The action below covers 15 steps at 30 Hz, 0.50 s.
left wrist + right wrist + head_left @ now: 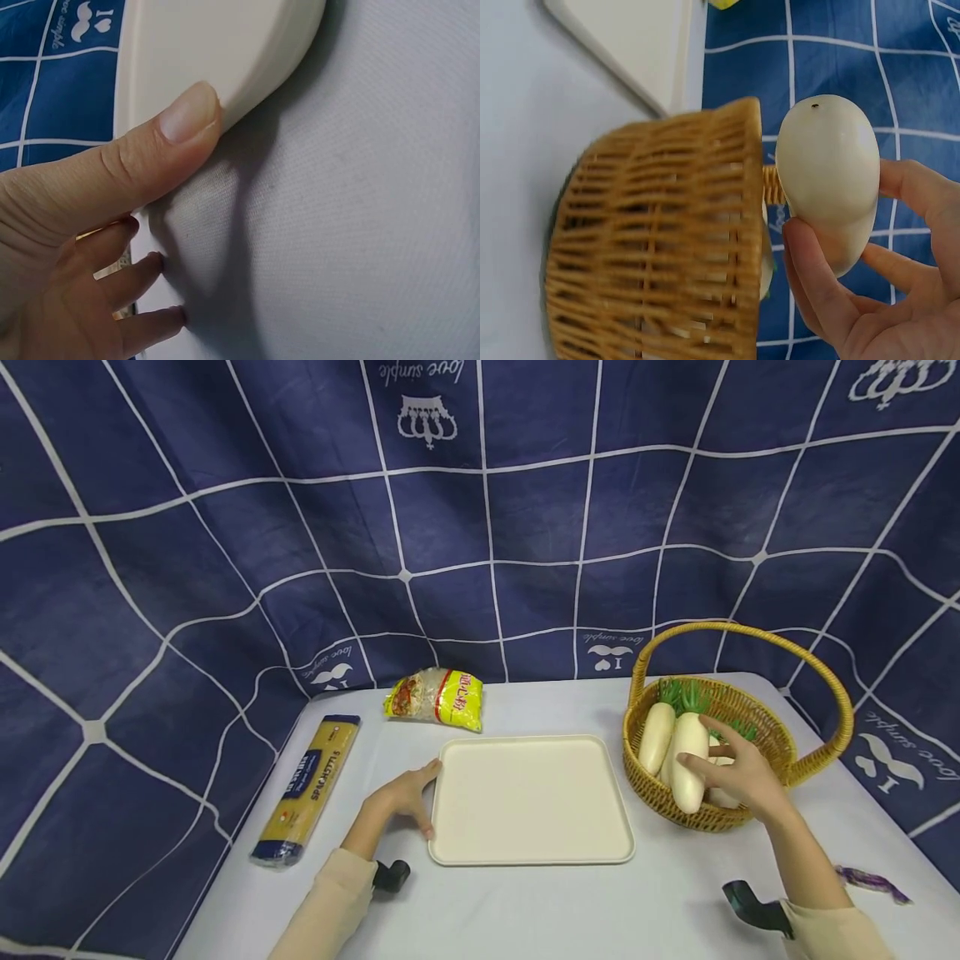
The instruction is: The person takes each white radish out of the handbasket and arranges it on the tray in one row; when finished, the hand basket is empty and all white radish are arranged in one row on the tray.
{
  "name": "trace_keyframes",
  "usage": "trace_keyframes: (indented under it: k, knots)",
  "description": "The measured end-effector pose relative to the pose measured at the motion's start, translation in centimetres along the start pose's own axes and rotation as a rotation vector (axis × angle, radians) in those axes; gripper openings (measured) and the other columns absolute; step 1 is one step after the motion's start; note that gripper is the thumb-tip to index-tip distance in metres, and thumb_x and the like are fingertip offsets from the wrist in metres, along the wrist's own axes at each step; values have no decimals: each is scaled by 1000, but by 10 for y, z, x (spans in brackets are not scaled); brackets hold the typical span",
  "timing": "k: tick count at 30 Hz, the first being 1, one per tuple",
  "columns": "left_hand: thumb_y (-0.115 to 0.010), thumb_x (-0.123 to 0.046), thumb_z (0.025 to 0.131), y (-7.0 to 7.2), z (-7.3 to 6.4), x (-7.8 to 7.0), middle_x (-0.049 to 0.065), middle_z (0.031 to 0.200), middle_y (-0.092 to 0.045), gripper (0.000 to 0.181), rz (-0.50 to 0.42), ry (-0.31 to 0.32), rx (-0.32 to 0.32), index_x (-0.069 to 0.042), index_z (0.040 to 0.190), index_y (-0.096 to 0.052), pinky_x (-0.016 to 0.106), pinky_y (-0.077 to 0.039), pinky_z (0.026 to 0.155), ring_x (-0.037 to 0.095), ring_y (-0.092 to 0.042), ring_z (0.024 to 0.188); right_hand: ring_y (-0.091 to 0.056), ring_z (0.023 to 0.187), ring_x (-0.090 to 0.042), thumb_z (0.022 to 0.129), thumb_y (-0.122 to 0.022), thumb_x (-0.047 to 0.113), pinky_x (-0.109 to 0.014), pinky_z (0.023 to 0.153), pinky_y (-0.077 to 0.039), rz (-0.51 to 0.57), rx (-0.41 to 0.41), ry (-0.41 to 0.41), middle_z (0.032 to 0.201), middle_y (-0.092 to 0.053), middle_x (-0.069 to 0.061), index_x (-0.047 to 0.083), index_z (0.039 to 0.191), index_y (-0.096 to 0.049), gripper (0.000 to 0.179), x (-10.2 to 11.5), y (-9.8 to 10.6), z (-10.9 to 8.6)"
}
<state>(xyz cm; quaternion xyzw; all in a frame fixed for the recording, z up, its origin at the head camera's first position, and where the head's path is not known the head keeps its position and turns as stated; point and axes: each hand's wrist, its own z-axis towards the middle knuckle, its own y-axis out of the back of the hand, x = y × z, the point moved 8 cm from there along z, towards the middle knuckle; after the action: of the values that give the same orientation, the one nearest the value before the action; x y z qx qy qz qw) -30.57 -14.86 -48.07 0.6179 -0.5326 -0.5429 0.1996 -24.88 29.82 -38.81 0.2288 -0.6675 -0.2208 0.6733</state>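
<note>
At the basket, my right hand [738,772] pinches a smooth white radish [688,768] between thumb and fingers. In the right wrist view that radish [829,172] is tilted above the basket's rim. The woven wicker basket [643,783] has a tall arched handle [828,681]. Inside lie more white radishes [657,735] with green leafy tops [678,693], partly hidden by my hand. My left hand [401,795] is at the left edge of a cream rectangular tray [528,802], fingers spread. The left wrist view shows its thumb [184,124] against the tray's rim.
A long pack of spaghetti [309,785] lies to the left on the white table. Behind the tray is a yellow bag of dry food [435,697]. A small purple wrapped item [873,883] lies at the right. Blue checked cloth [532,518] hangs behind.
</note>
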Motion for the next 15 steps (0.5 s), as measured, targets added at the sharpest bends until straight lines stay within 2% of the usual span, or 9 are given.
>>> trace_keyframes:
  k: [3,9,15]
  knots:
    - [-93,-17,41,0,0,0,18,152,-25,126,-3,4,-1,1,146,-27,47,-26,113,36,-27,138,-51,107,-49,89,-63,31,-34,65,-54,8,-1,1,124,-43,-41,3,150,-16,82,4,-6,1]
    - [-93,-17,41,1,0,1,17,152,-26,126,-5,20,1,0,147,-27,47,-26,113,35,-28,138,-60,95,-39,89,-64,30,-38,61,-57,88,26,5,123,-44,-42,4,150,-16,82,11,-21,3]
    - [-93,-16,41,1,0,2,18,151,-27,125,-9,12,-2,0,146,-28,47,-25,113,36,-28,138,-60,98,-40,87,-67,31,-35,67,-56,99,34,26,122,-47,-39,6,150,-18,84,17,-37,7]
